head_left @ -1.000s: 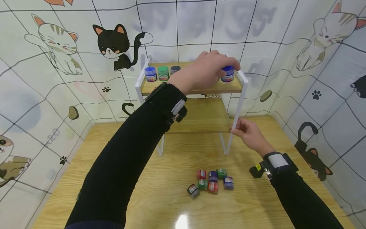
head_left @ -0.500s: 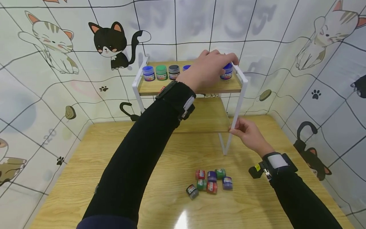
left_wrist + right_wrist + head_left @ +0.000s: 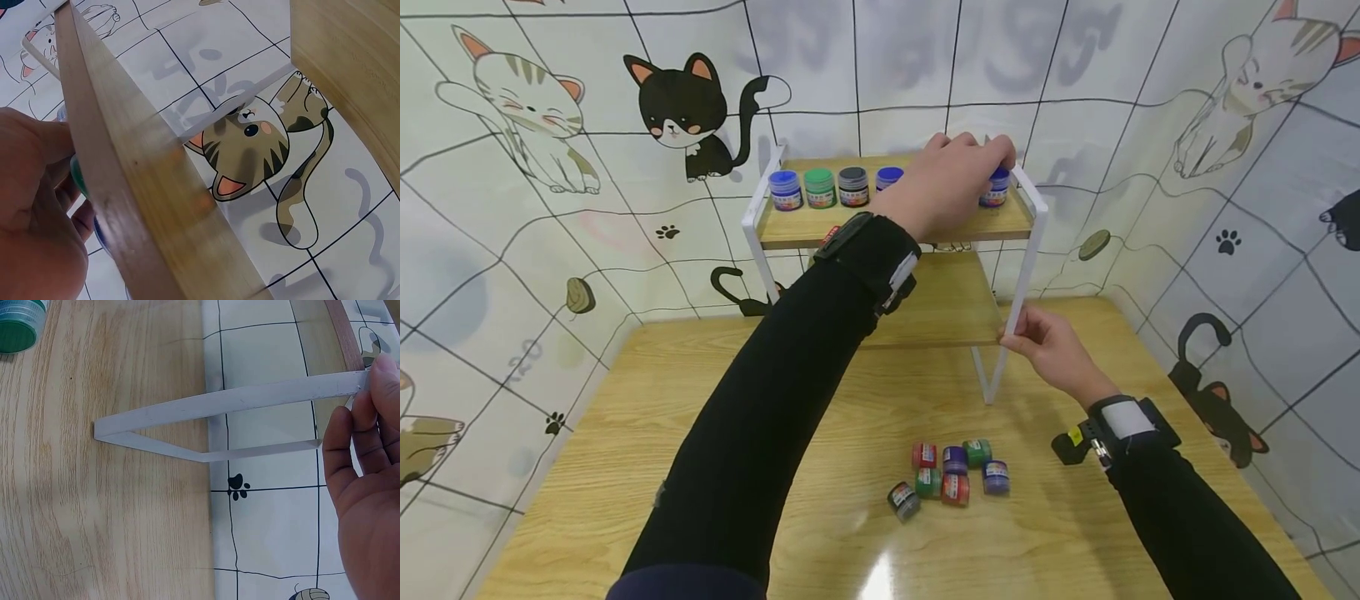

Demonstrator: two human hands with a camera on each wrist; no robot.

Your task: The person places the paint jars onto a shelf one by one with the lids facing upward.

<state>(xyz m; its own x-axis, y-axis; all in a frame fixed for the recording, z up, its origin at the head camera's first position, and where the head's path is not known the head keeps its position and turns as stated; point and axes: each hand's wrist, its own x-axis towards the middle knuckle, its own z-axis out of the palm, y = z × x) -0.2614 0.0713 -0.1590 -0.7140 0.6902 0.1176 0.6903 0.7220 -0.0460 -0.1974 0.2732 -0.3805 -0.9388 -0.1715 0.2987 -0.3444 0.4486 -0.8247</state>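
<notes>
My left hand (image 3: 951,179) reaches over the top shelf of a small two-tier rack (image 3: 820,232). In the left wrist view, its thumb and curled fingers hold a green paint jar (image 3: 79,176), mostly hidden by the shelf edge. Beside the thumb stands a blue paint jar (image 3: 995,188) at the shelf's right end. To the left are another blue jar (image 3: 889,177), a black-lidded jar (image 3: 853,187), a green-lidded jar (image 3: 821,189) and a blue jar (image 3: 786,191). My right hand (image 3: 1052,348) pinches the white metal frame (image 3: 250,400) beside the lower shelf.
Several small paint jars (image 3: 955,490), red, green, purple and black, lie clustered on the wooden table (image 3: 820,433) in front of the rack. The lower shelf (image 3: 947,292) is under my left forearm. A cat-patterned wall covering (image 3: 880,67) closes the back and sides.
My left wrist has shifted a little to the right, uncovering the black-lidded jar and another blue jar on the top shelf. The right hand keeps its hold on the frame.
</notes>
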